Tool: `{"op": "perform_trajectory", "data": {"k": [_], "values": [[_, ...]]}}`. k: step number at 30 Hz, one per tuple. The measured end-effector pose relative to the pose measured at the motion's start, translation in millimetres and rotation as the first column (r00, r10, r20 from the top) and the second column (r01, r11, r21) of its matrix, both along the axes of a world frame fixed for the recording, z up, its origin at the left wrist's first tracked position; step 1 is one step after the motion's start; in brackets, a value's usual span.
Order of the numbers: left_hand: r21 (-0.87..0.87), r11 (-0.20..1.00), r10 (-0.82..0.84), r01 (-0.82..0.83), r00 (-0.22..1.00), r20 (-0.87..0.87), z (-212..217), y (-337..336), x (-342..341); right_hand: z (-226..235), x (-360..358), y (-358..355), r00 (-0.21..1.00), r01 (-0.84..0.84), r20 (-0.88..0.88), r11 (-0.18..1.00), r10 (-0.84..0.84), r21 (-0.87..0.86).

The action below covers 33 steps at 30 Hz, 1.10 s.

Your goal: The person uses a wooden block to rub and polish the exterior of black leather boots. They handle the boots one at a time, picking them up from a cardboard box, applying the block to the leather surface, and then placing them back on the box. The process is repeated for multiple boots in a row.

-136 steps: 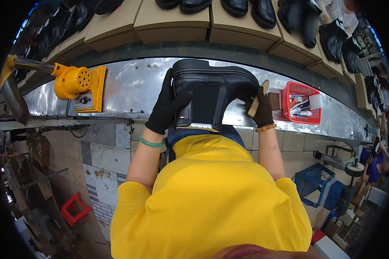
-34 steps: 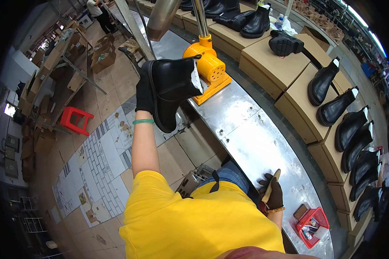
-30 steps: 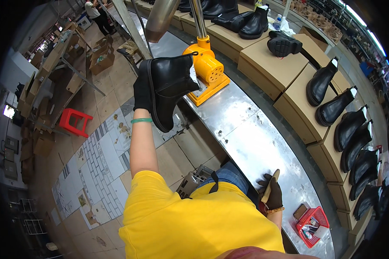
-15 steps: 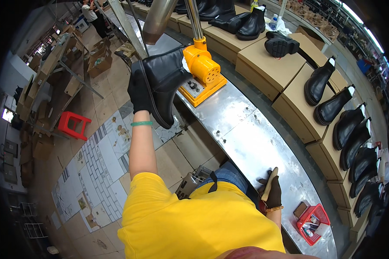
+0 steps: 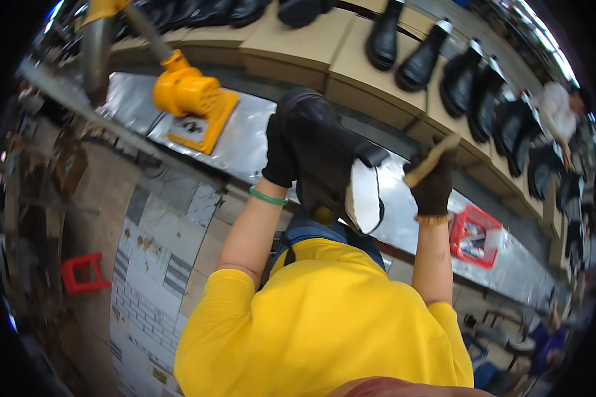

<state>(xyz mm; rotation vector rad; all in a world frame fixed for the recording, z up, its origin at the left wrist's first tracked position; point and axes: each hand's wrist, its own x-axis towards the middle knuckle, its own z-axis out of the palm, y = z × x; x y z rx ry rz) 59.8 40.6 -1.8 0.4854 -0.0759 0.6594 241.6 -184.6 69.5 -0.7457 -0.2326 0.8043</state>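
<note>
My left hand (image 5: 279, 155), in a black glove, grips a black ankle boot (image 5: 321, 149) by its sole side, above the near edge of the bench. The boot hangs tilted with its opening toward me, and a white lining shows there. My right hand (image 5: 436, 178), in a dark glove, is closed round a flat tan stick-like tool (image 5: 434, 161) whose exact kind I cannot make out. That hand is raised over the bench, apart from the boot. The boot hides part of my left fingers.
A yellow machine (image 5: 187, 92) with a metal pipe stands on the metal bench (image 5: 248, 126) at the left. At the right is a red basket (image 5: 473, 239) with small items. Cardboard boxes (image 5: 298, 47) behind carry several black boots (image 5: 383, 43). A red stool (image 5: 85, 273) stands on the floor.
My left hand has brought the boot from beside the yellow machine toward my body and turned it. My right hand has risen off the bench with the tan tool. The view has swung right.
</note>
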Motion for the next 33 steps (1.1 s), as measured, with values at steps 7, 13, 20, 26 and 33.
{"op": "perform_trajectory", "data": {"k": [7, 13, 20, 26, 33], "values": [[0.211, 0.889, -0.391, 0.407, 0.913, -0.112, 9.4, -70.0, 106.6, 100.4, 13.3, 16.1, 0.972, 0.111, 0.142, 0.895, -0.189, 0.433], [0.379, 0.833, -0.403, 0.403, 0.911, -0.083, 16.6, -96.5, 123.3, 77.7, 26.7, 17.5, 0.995, -0.022, 0.100, 0.908, -0.021, 0.419], [0.303, 0.826, -0.334, 0.476, 0.845, -0.418, 32.8, -102.0, 122.9, 61.2, 35.8, 21.1, 0.994, 0.101, -0.093, 0.836, -0.060, 0.540], [0.172, 0.841, -0.395, 0.513, 0.799, -0.453, 56.7, -106.5, 117.7, 61.5, 33.5, 20.6, 0.998, 0.048, 0.005, 0.893, -0.057, 0.447], [0.178, 0.831, -0.424, 0.526, 0.808, -0.409, 40.3, -103.9, 127.4, 57.8, 41.0, 18.6, 0.991, 0.006, 0.120, 0.919, -0.057, 0.395]]}}
